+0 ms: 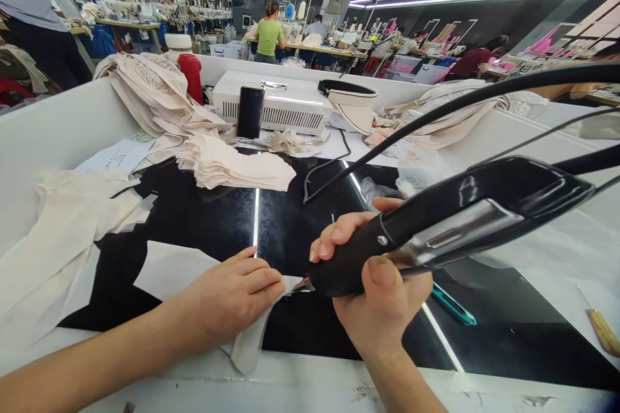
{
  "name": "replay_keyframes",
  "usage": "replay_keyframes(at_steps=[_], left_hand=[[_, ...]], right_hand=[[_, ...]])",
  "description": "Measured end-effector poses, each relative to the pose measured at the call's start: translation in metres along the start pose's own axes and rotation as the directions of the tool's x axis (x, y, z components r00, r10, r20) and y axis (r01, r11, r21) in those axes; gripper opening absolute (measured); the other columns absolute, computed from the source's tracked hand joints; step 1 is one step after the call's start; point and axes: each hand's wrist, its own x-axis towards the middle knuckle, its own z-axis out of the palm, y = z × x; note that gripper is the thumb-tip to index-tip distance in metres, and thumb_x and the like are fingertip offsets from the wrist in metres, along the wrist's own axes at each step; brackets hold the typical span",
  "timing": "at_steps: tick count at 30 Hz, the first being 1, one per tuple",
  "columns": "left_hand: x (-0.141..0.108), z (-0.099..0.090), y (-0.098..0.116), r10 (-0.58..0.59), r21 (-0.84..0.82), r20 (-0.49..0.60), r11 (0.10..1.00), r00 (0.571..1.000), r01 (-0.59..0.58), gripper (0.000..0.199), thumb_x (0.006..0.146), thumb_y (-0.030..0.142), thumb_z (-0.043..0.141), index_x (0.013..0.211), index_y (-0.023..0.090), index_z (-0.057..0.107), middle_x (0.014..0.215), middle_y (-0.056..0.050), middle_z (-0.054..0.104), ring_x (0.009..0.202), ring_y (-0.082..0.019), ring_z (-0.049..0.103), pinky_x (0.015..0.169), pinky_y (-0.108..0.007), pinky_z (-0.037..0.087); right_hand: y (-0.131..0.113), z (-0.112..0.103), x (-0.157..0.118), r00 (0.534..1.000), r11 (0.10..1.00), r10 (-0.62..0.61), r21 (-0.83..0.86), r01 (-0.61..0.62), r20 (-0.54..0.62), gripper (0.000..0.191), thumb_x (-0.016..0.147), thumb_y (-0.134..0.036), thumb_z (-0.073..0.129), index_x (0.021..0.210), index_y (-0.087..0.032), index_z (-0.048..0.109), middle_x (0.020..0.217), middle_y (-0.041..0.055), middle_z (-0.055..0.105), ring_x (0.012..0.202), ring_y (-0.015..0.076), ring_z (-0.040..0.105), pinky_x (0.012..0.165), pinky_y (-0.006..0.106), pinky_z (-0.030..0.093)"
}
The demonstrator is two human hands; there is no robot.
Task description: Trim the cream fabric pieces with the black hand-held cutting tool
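My right hand (382, 297) is wrapped round a black handheld tool (436, 219) with a silver lever and a cable running off to the right. Its small metal tip (303, 284) touches the edge of a pale fabric piece (177, 264) on the black tabletop (290, 232). Just left of the tip, my left hand (227, 297) lies on that piece, palm down, fingers stretched out and slightly bent. A narrow pale strip (249, 342) hangs below my left hand over the front edge of the black surface.
Cream cut pieces (62, 226) lie at left, and a fabric stack (237, 164) sits behind my hands. A phone (250, 113) leans on a white vented box (285, 100). A teal cutter (453, 303) and a wooden-handled awl (603, 332) lie at right.
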Motion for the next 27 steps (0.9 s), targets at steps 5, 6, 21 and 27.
replay_keyframes(at_steps=[5, 6, 21, 27], left_hand=[[-0.001, 0.000, -0.002, -0.002, -0.006, -0.011, 1.000, 1.000, 0.002, 0.029, 0.103, 0.007, 0.051, 0.131, 0.011, 0.058, 0.117, -0.008, 0.070, 0.110, -0.020, 0.065, 0.119, -0.047, 0.043], [-0.001, 0.001, -0.003, -0.002, -0.008, -0.011, 1.000, 1.000, 0.002, 0.028, 0.103, 0.007, 0.051, 0.130, 0.011, 0.059, 0.118, -0.009, 0.069, 0.111, -0.020, 0.065, 0.119, -0.047, 0.042], [-0.004, -0.001, -0.005, 0.001, -0.007, -0.028, 1.000, 1.000, -0.002, 0.027, 0.107, 0.009, 0.045, 0.129, 0.011, 0.059, 0.121, -0.010, 0.070, 0.114, -0.020, 0.065, 0.118, -0.047, 0.044], [-0.004, -0.016, 0.009, -0.057, 0.105, -0.075, 0.992, 0.996, 0.065, 0.038, 0.094, -0.005, 0.046, 0.130, 0.004, 0.055, 0.121, -0.015, 0.067, 0.110, -0.023, 0.066, 0.100, -0.036, 0.058]], right_hand=[[-0.002, -0.001, 0.003, 1.000, 0.999, 0.001, -0.039, -0.002, -0.023, 0.040, 0.082, -0.042, 0.084, 0.112, -0.028, 0.062, 0.075, -0.0037, 0.065, 0.054, 0.0149, 0.060, 0.047, 0.029, 0.053], [-0.002, -0.001, 0.004, 1.000, 0.999, -0.007, -0.041, 0.005, -0.030, 0.040, 0.081, -0.043, 0.084, 0.112, -0.028, 0.063, 0.075, -0.0037, 0.065, 0.054, 0.0149, 0.060, 0.046, 0.029, 0.053], [0.001, -0.004, 0.004, 0.998, 0.999, -0.042, -0.036, 0.041, -0.046, 0.038, 0.083, -0.038, 0.085, 0.113, -0.027, 0.066, 0.078, -0.0032, 0.067, 0.057, 0.0148, 0.064, 0.049, 0.029, 0.057], [-0.001, -0.005, -0.001, 0.998, 0.998, -0.045, -0.048, 0.043, -0.034, 0.040, 0.084, -0.038, 0.084, 0.116, -0.026, 0.064, 0.080, -0.0026, 0.068, 0.058, 0.0150, 0.064, 0.051, 0.029, 0.057]])
